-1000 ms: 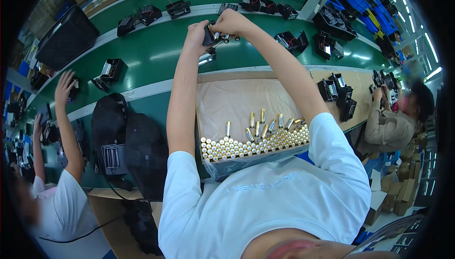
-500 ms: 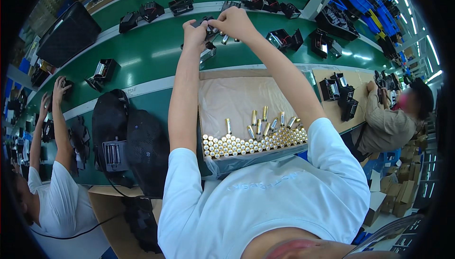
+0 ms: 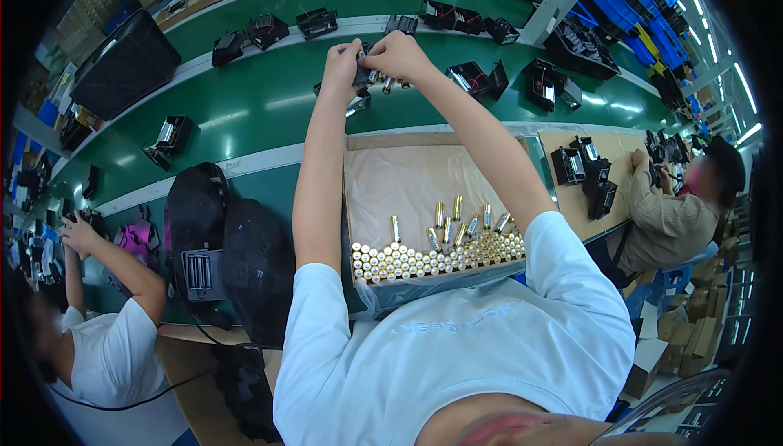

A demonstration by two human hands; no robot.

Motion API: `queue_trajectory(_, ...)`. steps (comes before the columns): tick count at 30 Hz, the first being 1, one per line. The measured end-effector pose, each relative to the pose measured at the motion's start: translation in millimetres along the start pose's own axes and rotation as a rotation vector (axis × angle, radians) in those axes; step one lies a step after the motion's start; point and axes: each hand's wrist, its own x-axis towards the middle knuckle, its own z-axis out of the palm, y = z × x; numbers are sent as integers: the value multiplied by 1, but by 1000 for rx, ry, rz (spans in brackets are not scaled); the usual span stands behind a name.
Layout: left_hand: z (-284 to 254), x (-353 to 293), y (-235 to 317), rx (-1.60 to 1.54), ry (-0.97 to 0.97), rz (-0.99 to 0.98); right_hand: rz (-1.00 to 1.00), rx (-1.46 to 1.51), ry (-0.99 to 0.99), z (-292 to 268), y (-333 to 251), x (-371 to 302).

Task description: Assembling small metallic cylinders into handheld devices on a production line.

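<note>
Both my arms reach over a lined box (image 3: 400, 165) to the green belt. My left hand (image 3: 341, 64) is closed around a small black device (image 3: 361, 77), mostly hidden by the fingers. My right hand (image 3: 400, 58) is closed on several batteries (image 3: 388, 85), whose ends stick out below the fingers. Its fingertips meet the device beside my left hand. Just below my hands lies another black device with a shiny part (image 3: 359, 103). In the box, gold-and-silver batteries (image 3: 408, 262) stand packed along the near side, with several loose ones on top.
Black housings (image 3: 477, 79) with red wires sit along the belt (image 3: 269, 108). A black bag (image 3: 257, 262) lies left of the box. A cardboard sheet (image 3: 571, 193) at right carries more housings. Co-workers sit at left and right; a black bin (image 3: 122, 63) stands far left.
My hands stay together at the device, with the right hand's batteries showing a little differently. The left co-worker's hands have left a black piece on the belt and drawn back towards the table.
</note>
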Motion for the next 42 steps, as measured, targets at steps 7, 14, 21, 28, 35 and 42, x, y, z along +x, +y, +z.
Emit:
queue_trajectory(7,-12,16,-9,27,-16,56,-4,-82,25,0,-14,-7)
queue_trajectory(14,-12,13,-8,40,88,163,-323,-78,324,10,-6,-1)
queue_trajectory(21,-25,21,-7,-207,119,84,-586,-100,596,30,-12,5)
queue_trajectory(28,-31,20,1,-302,103,31,-708,-164,618,40,-4,24)
queue_trajectory(35,-42,22,-3,-334,94,37,-803,-360,523,50,10,22)
queue_trajectory(42,-39,12,15,-197,55,0,-743,-229,379,30,-12,48)
